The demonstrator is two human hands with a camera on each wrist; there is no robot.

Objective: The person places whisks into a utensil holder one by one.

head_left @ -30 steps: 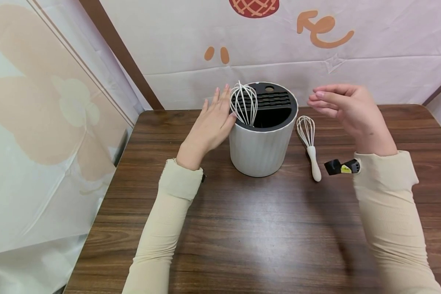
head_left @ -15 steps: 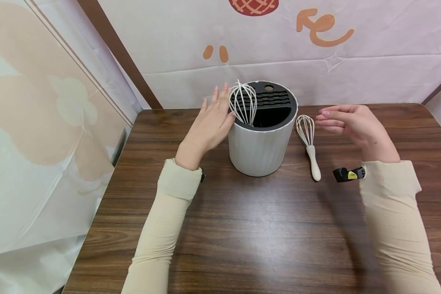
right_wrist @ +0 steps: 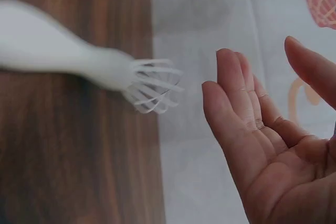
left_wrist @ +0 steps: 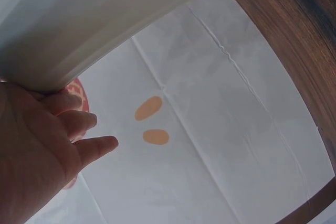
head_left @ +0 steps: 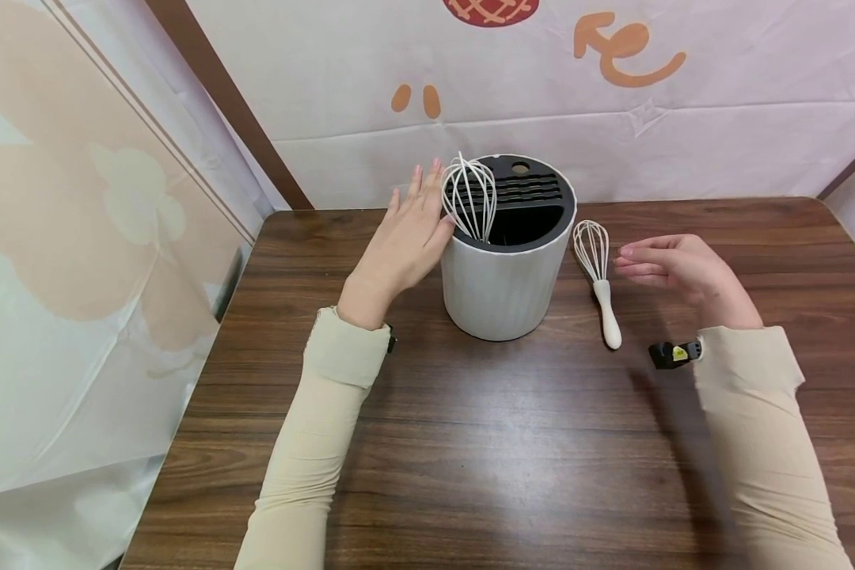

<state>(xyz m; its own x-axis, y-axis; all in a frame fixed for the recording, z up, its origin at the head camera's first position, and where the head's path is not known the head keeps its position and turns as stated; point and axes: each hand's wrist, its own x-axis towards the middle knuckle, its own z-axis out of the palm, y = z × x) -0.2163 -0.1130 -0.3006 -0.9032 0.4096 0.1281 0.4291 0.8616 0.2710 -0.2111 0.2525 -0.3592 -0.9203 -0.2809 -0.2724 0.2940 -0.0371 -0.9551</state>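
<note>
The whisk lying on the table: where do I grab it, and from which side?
Probably by the handle, pinched across its width by the right hand, coming from above and the right. The whisk lies with its solid handle toward the person and its thin wire loops pointing away; the holder stands on its left.

The brown wood-grain surface has a soft sheen on its near part. Toward its far edge stands a white container, upright; just right lies a whisk, handle pointing near.
</note>
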